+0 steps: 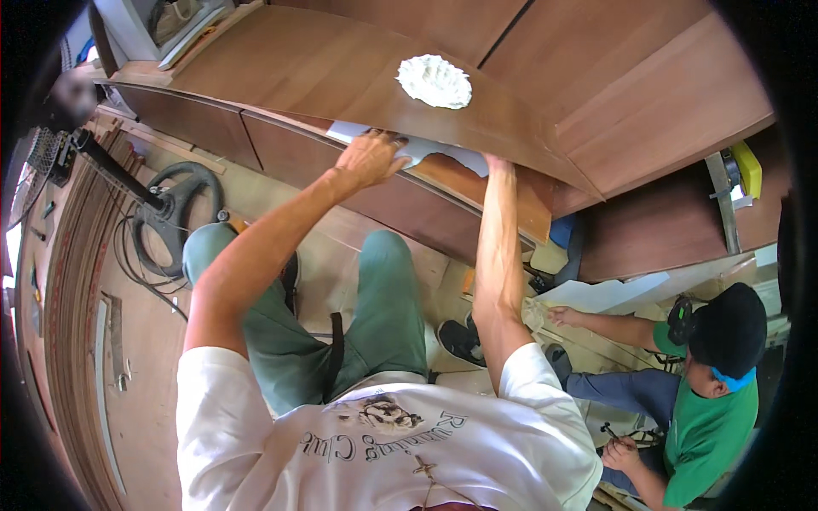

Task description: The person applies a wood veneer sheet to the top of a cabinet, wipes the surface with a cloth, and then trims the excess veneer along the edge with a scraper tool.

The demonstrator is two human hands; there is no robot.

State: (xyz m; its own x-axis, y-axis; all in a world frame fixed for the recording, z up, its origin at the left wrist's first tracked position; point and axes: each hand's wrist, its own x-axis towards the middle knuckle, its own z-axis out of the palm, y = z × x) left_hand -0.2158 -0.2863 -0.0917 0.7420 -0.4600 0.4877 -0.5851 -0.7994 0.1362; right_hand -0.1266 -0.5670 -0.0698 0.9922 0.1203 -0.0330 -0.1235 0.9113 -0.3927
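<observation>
My left hand point(372, 157) lies bent over the front edge of a long brown wood cabinet, its fingers closed on a thin white sheet point(416, 150) in the gap below the brown top panel point(341, 64). Farther right, my right hand point(500, 163) reaches into the same gap, beside the sheet's curved end. The panel covers its fingers. Under the sheet an orange-brown wood surface point(452, 176) shows. A round mound of white paste point(434, 82) sits on top of the panel.
A co-worker in a green shirt point(716, 434) crouches at the lower right. A black wheel-shaped base with a post point(181, 209) and a cable stands on the left floor. Stacked boards point(81, 281) line the far left. A yellow tool point(747, 170) lies in the right compartment.
</observation>
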